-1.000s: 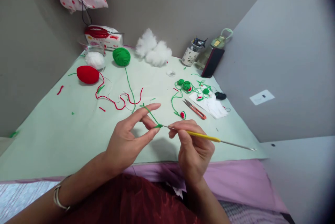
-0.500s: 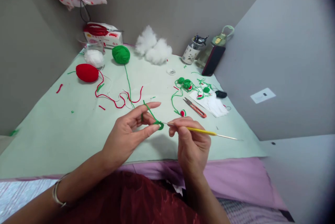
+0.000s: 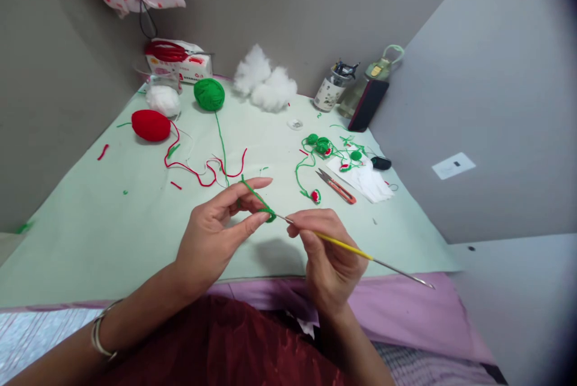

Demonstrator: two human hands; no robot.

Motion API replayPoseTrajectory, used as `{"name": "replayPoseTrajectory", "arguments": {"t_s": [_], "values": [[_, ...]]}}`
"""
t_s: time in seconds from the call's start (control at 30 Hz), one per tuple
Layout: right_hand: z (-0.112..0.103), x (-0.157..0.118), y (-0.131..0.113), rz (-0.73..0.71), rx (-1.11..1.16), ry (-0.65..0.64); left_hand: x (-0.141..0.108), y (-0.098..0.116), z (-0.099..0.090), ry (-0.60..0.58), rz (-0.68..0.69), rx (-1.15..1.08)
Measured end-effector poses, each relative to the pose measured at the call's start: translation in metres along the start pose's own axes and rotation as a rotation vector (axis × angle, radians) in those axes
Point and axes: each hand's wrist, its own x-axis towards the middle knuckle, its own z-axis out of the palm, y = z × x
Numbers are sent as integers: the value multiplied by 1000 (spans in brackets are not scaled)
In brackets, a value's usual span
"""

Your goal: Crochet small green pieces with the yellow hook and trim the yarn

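Between thumb and fingers, my left hand (image 3: 216, 232) pinches a small green crochet piece (image 3: 269, 215). Green yarn (image 3: 255, 192) runs from it up over the raised index finger. My right hand (image 3: 333, 254) grips a crochet hook (image 3: 345, 246) with a yellow handle, pen-like. Its thin metal tip reaches the green piece, though whether it sits inside a stitch I cannot tell. The hook's other metal end sticks out low to the right. Behind my left hand, a strand leads back to the green yarn ball (image 3: 209, 95).
Left on the table lie a red yarn ball (image 3: 151, 125) and a white yarn ball (image 3: 163, 101). White stuffing (image 3: 270, 85) is at the back. Orange thread snips (image 3: 336, 186), small green-and-red crochet pieces (image 3: 322, 145), a pen holder (image 3: 331, 91), a phone (image 3: 368, 105) and a bottle (image 3: 360, 88) are on the right.
Both hands keep their grip. The green piece has shifted slightly left, and the crochet hook has tilted, its free end swinging down and right.
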Motion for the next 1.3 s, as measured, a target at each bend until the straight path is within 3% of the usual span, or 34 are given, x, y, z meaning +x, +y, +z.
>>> {"name": "replayPoseTrajectory", "arguments": {"t_s": [0.2, 0.3, 0.4, 0.57, 0.67, 0.87, 1.1, 1.2, 1.3], "values": [[3, -10, 0, -201, -219, -15, -3, 2, 2, 46, -19, -71], [7, -19, 7, -309, -315, 19, -2, 0, 4, -4, -100, -215], [10, -24, 12, -314, -311, 23, -1, 1, 5, -59, -218, -410], [16, -19, 10, -218, -116, 78, 1, 5, 3, -135, -404, -629], [19, -14, 6, -161, -15, 141, 0, 3, 4, -174, -442, -660], [19, -4, 4, 2, 101, 47, -2, -1, 8, -141, -340, -564], [17, 3, 13, 276, 496, 94, -1, -1, 7, -109, -295, -504], [12, 5, 13, 300, 533, 49, 0, -1, 6, -109, -268, -469], [8, 6, 9, 226, 414, 36, -1, -1, 4, -98, -231, -415]]}}
